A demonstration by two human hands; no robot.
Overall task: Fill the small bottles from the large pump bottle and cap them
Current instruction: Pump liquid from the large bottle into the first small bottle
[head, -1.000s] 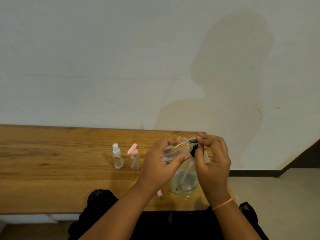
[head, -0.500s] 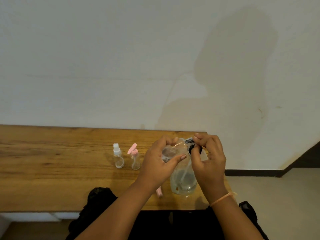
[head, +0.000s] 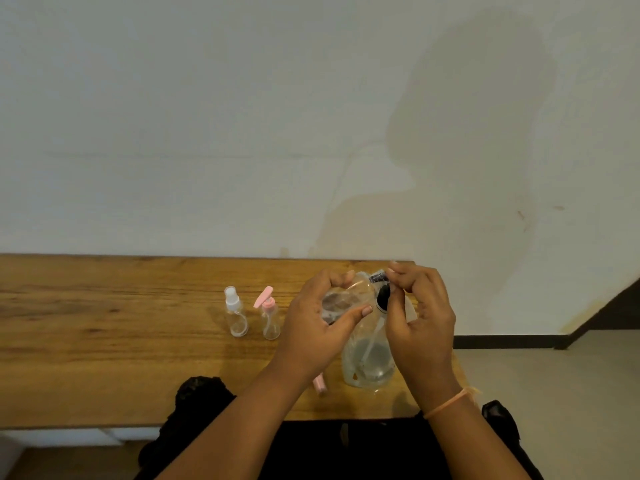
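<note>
A large clear pump bottle [head: 367,362] stands near the table's right end with a little liquid at its bottom. My right hand [head: 422,323] grips its black pump head [head: 382,296], fingers curled over the top. My left hand [head: 318,327] holds a small clear bottle [head: 343,299] tilted on its side, its mouth against the pump head. To the left, two more small bottles stand upright: one with a white spray top [head: 236,313], one with a pink pump top [head: 269,315].
A small pink cap [head: 320,384] lies on the wooden table [head: 104,341], partly hidden under my left wrist. The table's right edge is just past the large bottle, with floor beyond. A white wall rises directly behind the table.
Both hands stay on the pump head and the small bottle. They have shifted only slightly, and the right fingers sit a little tighter over the pump.
</note>
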